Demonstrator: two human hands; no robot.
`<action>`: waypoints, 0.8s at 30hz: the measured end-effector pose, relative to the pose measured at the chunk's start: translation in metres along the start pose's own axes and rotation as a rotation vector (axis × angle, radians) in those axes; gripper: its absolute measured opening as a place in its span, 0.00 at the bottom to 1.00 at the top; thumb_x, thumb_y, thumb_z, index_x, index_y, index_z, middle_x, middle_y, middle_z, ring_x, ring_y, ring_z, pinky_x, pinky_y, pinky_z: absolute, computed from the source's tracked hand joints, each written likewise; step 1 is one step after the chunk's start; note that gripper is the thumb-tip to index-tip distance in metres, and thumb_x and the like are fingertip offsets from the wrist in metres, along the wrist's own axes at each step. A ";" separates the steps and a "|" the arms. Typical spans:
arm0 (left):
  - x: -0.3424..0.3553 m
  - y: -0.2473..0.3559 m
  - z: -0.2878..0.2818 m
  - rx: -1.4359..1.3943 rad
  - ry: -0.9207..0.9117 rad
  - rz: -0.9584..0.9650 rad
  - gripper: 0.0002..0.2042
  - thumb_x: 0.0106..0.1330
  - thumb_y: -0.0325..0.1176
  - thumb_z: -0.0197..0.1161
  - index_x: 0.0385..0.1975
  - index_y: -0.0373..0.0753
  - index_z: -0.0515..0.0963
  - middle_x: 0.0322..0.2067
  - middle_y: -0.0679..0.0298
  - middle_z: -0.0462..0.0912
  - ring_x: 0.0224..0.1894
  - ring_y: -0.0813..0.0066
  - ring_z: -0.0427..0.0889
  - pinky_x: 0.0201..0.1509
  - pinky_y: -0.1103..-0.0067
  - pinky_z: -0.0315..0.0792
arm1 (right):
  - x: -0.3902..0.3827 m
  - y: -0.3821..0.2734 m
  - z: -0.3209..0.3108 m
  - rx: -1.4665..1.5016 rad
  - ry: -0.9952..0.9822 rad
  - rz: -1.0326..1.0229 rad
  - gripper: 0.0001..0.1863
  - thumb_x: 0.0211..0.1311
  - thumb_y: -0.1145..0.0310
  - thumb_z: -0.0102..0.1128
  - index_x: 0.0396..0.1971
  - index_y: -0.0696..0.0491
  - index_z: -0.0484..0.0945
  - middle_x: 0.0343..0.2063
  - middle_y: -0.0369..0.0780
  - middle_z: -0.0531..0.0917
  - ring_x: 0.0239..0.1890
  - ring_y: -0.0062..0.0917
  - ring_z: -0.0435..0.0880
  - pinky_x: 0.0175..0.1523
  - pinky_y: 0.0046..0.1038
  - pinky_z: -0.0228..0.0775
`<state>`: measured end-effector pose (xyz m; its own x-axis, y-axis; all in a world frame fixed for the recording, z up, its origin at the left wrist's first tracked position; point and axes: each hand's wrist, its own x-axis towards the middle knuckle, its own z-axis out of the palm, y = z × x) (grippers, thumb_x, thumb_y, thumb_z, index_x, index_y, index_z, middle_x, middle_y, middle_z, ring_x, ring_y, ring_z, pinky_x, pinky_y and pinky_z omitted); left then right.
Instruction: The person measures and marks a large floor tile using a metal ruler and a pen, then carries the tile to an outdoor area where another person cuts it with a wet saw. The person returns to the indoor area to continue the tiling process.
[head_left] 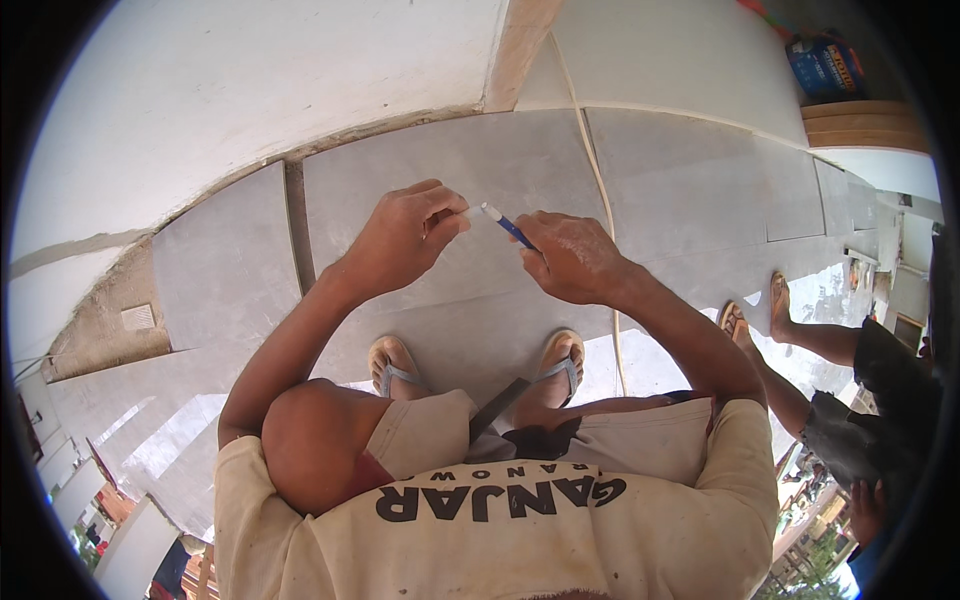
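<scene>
My right hand [572,258] grips a blue pen [507,226] with its white tip pointing left. My left hand [408,235] is closed just left of that tip, pinching something small and white that looks like the pen's cap [471,212]. Both hands hover over a large grey floor tile [450,170]. I am squatting, and my feet in sandals [392,362] rest on the tile below the hands.
A white cord [596,180] runs across the tiles to the right of my hands. Another person's legs and sandalled feet [760,315] stand at the right. A blue bag [825,65] lies on wooden boards at top right. A white wall is at the upper left.
</scene>
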<state>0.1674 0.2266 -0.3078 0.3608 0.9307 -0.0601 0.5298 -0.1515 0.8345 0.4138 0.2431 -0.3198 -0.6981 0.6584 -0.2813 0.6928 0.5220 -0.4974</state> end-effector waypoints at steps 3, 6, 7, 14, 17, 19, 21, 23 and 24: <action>-0.005 0.001 0.003 0.031 -0.002 -0.001 0.06 0.64 0.26 0.62 0.36 0.30 0.79 0.28 0.58 0.78 0.27 0.70 0.76 0.34 0.76 0.71 | -0.004 -0.003 0.001 -0.058 -0.058 0.010 0.11 0.59 0.71 0.55 0.42 0.56 0.72 0.33 0.45 0.81 0.34 0.37 0.82 0.42 0.38 0.74; -0.010 -0.003 0.007 0.046 0.004 0.006 0.06 0.64 0.26 0.62 0.36 0.30 0.79 0.28 0.57 0.78 0.27 0.69 0.76 0.34 0.75 0.72 | -0.009 -0.004 0.001 -0.058 -0.088 0.035 0.12 0.58 0.71 0.53 0.41 0.57 0.74 0.33 0.46 0.81 0.38 0.38 0.82 0.44 0.39 0.74; -0.012 -0.004 0.008 0.048 0.009 0.012 0.06 0.64 0.26 0.62 0.36 0.30 0.79 0.28 0.57 0.78 0.27 0.69 0.77 0.34 0.75 0.72 | -0.010 -0.005 0.001 -0.051 -0.087 0.042 0.12 0.58 0.70 0.52 0.41 0.57 0.75 0.33 0.46 0.81 0.40 0.39 0.82 0.45 0.40 0.74; -0.017 -0.003 0.014 0.053 -0.037 0.041 0.06 0.63 0.25 0.62 0.36 0.31 0.78 0.29 0.56 0.77 0.28 0.64 0.78 0.35 0.73 0.72 | -0.014 -0.010 -0.002 -0.101 -0.164 0.091 0.12 0.57 0.70 0.52 0.41 0.57 0.76 0.31 0.45 0.81 0.38 0.37 0.81 0.44 0.39 0.73; -0.019 -0.004 0.014 0.121 -0.063 0.057 0.05 0.62 0.24 0.62 0.36 0.31 0.78 0.30 0.56 0.76 0.28 0.62 0.78 0.35 0.72 0.72 | -0.014 -0.011 -0.002 -0.170 -0.192 0.075 0.12 0.57 0.71 0.52 0.41 0.57 0.76 0.31 0.44 0.81 0.38 0.36 0.82 0.43 0.38 0.74; -0.019 -0.005 0.014 0.168 -0.088 0.087 0.06 0.61 0.23 0.63 0.36 0.31 0.78 0.30 0.57 0.76 0.29 0.62 0.78 0.35 0.71 0.72 | -0.014 -0.014 -0.003 -0.208 -0.238 0.077 0.12 0.58 0.72 0.51 0.42 0.57 0.76 0.30 0.43 0.81 0.37 0.34 0.82 0.43 0.36 0.75; -0.018 -0.006 0.019 0.146 -0.092 0.133 0.06 0.60 0.23 0.63 0.36 0.31 0.78 0.30 0.57 0.75 0.30 0.62 0.78 0.35 0.71 0.72 | -0.017 -0.014 0.001 -0.218 -0.255 0.056 0.13 0.58 0.72 0.51 0.42 0.57 0.76 0.31 0.44 0.81 0.38 0.34 0.82 0.43 0.37 0.74; -0.017 -0.008 0.023 0.120 -0.104 0.157 0.06 0.60 0.22 0.63 0.36 0.31 0.78 0.31 0.57 0.75 0.31 0.62 0.78 0.35 0.71 0.72 | -0.017 -0.014 0.007 -0.196 -0.270 0.061 0.12 0.58 0.72 0.51 0.41 0.57 0.76 0.32 0.44 0.81 0.39 0.35 0.82 0.44 0.37 0.74; -0.017 -0.009 0.026 0.106 -0.114 0.159 0.06 0.60 0.22 0.63 0.36 0.31 0.78 0.31 0.57 0.75 0.31 0.62 0.78 0.35 0.71 0.72 | -0.016 -0.015 0.010 -0.170 -0.277 0.076 0.12 0.58 0.72 0.51 0.41 0.57 0.77 0.32 0.45 0.81 0.39 0.35 0.82 0.44 0.37 0.74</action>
<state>0.1764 0.2035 -0.3284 0.5272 0.8497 0.0009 0.5350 -0.3328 0.7765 0.4132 0.2193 -0.3163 -0.6495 0.5389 -0.5365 0.7490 0.5751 -0.3291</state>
